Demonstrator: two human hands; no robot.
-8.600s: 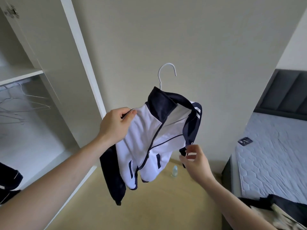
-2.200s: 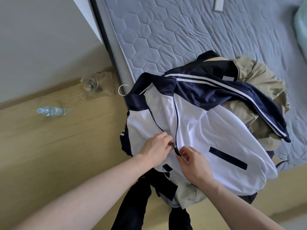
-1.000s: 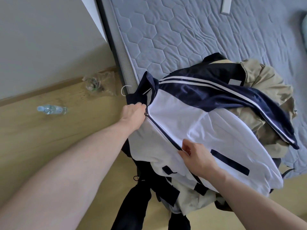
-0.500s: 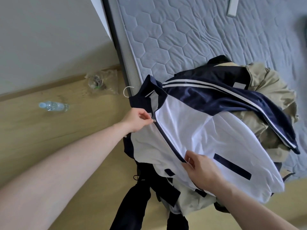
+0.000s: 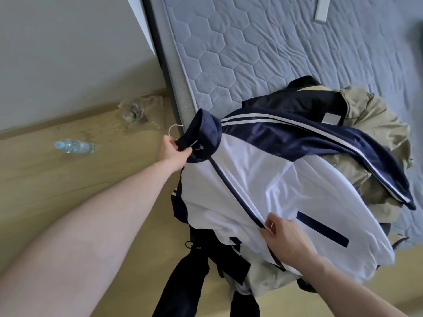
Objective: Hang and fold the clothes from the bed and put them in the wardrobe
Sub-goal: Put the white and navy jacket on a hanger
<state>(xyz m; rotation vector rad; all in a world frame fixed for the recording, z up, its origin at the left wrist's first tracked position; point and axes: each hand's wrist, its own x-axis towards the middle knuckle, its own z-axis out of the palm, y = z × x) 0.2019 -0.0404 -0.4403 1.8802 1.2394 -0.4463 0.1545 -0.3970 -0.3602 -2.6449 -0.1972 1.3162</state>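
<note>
Head view, looking down at the corner of a bed (image 5: 263,49) with a grey quilted mattress. White and navy jacket (image 5: 263,179) spread front-up over a heap of clothes at the bed's edge, zipped shut along a dark zip (image 5: 231,191), navy collar toward the floor side, striped navy sleeve (image 5: 320,143) draped across the top. Left hand (image 5: 174,152) closed on the collar, thumb and fingers pinching the navy fabric right beside the white hanger hook (image 5: 172,129) poking out of the neck. Right hand (image 5: 288,236) closed on the lower end of the zip, fingers pinching the white fabric near the hem. Khaki garment (image 5: 375,124) bunched under and beside the jacket, touching it, a white label showing at its dark collar. Further dark clothing (image 5: 183,282) hanging off the bed edge below the jacket, down toward the wooden floor (image 5: 68,191). Small plastic water bottle (image 5: 73,146) lying on its side on the floor, well apart from the bed, near the grey wall (image 5: 68,53). Crumpled clear plastic bag (image 5: 139,110) on the floor against the wall, just beside the bed frame. Pale flat object (image 5: 321,8) lying on the mattress at the top edge of the frame, too cropped to identify.
</note>
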